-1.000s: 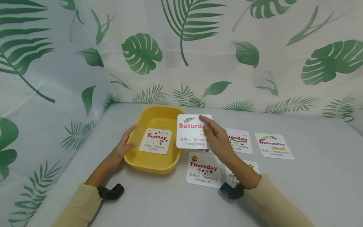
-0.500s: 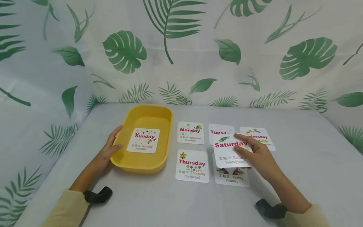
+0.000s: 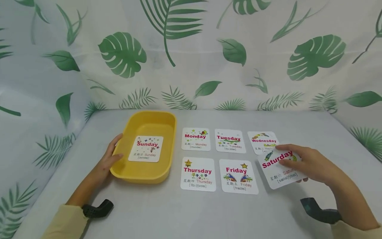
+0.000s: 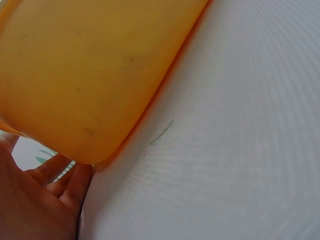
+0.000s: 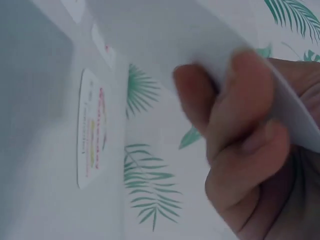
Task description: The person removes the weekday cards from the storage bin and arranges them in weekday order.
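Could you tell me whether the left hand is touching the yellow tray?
Touching. The head view shows the left hand against the yellow tray's left rim; the left wrist view shows its fingers against the outer wall.

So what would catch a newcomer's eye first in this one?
Probably the yellow tray at the table's left with the Sunday card lying in it, the left hand resting on its outer wall. Beside it lie five weekday cards in two rows, while the right hand pinches the Saturday card, tilted, at the right end of the front row.
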Available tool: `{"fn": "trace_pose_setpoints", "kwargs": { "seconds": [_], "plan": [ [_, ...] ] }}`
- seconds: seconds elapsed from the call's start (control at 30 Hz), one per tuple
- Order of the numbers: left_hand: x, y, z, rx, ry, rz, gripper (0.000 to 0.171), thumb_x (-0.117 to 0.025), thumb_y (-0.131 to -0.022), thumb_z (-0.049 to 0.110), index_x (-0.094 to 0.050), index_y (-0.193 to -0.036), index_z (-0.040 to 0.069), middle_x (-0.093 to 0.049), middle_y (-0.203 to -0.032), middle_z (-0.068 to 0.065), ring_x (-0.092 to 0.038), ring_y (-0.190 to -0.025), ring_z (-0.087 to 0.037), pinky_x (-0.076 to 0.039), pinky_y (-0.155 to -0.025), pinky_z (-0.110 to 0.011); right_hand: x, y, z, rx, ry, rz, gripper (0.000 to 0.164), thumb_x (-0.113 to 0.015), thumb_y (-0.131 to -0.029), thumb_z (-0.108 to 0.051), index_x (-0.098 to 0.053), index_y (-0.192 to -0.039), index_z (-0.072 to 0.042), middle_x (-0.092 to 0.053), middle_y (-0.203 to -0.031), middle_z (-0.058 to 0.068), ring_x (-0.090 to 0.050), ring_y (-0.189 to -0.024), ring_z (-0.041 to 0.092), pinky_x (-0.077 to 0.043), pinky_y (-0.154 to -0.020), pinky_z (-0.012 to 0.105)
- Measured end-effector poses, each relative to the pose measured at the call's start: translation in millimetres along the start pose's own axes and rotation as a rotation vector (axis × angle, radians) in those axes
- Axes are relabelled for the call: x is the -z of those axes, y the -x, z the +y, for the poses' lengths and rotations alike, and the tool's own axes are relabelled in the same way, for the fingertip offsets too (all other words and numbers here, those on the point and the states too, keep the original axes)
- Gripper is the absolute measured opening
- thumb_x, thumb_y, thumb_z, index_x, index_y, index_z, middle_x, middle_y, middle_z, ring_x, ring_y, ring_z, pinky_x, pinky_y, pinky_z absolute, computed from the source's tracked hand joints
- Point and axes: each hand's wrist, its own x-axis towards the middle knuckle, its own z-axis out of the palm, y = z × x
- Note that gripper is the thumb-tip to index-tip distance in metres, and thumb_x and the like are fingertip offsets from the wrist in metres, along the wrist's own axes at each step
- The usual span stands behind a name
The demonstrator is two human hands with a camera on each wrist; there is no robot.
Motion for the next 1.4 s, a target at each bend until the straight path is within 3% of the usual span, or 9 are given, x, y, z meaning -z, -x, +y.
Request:
{"fn": "trace_pose_setpoints", "kwargs": {
  "seconds": [0.2, 0.57, 0.8, 1.0, 1.4],
  "plan": [
    [0.5, 2.2, 1.8, 0.007, -0.021, 0.007, 0.063, -0.035, -0.095, 0.02, 0.0, -0.147, 0.027, -0.001, -0.153, -0.012, -0.018, -0.131, -0.031, -0.022, -0.084, 0.001, -3.8, -4.8, 0.5, -0.011, 0.04, -0.045, 0.056, -0.061, -0.084, -0.021, -0.041, -0.132, 0.001, -0.058, -0.095, 0.02, -0.053, -0.062, 0.015, -0.047, -0.049, 0.027],
    [0.1, 1.8, 1.8, 0.009, -0.031, 0.006, 0.061, -0.033, -0.095, 0.022, -0.001, -0.146, 0.029, -0.005, -0.153, -0.012, -0.022, -0.127, -0.029, -0.024, -0.086, 0.0, -4.1, -7.8, 7.0, -0.085, 0.125, -0.089, 0.053, -0.064, -0.081, -0.018, -0.044, -0.126, -0.001, -0.057, -0.098, 0.026, -0.052, -0.071, 0.021, -0.045, -0.055, 0.031],
    [-0.5, 1.4, 2.2, 0.0, -0.044, 0.01, 0.062, -0.033, -0.095, 0.021, 0.0, -0.147, 0.027, -0.006, -0.152, -0.015, -0.024, -0.126, -0.03, -0.026, -0.085, 0.0, -6.2, -15.0, 19.9, -0.177, 0.225, -0.16, 0.061, -0.066, -0.078, -0.028, -0.037, -0.127, -0.005, -0.053, -0.103, 0.03, -0.05, -0.076, 0.03, -0.04, -0.058, 0.035],
    [-0.9, 0.2, 1.6, 0.008, -0.048, 0.009, 0.062, -0.033, -0.095, 0.02, 0.0, -0.147, 0.026, -0.004, -0.153, -0.013, -0.022, -0.128, -0.03, -0.024, -0.085, 0.0, -12.2, -17.8, 28.8, -0.229, 0.215, -0.23, 0.067, -0.064, -0.08, -0.034, -0.029, -0.129, -0.006, -0.055, -0.095, 0.024, -0.049, -0.075, 0.029, -0.039, -0.059, 0.036],
    [0.3, 0.5, 0.8, 0.005, -0.039, 0.003, 0.062, -0.034, -0.095, 0.021, 0.0, -0.147, 0.028, -0.001, -0.154, -0.012, -0.017, -0.132, -0.031, -0.022, -0.086, 0.0, -15.5, -19.5, 29.5, -0.273, 0.245, -0.248, 0.076, -0.065, -0.076, -0.043, -0.027, -0.13, -0.004, -0.055, -0.086, 0.018, -0.05, -0.072, 0.027, -0.037, -0.06, 0.037]
  ]
}}
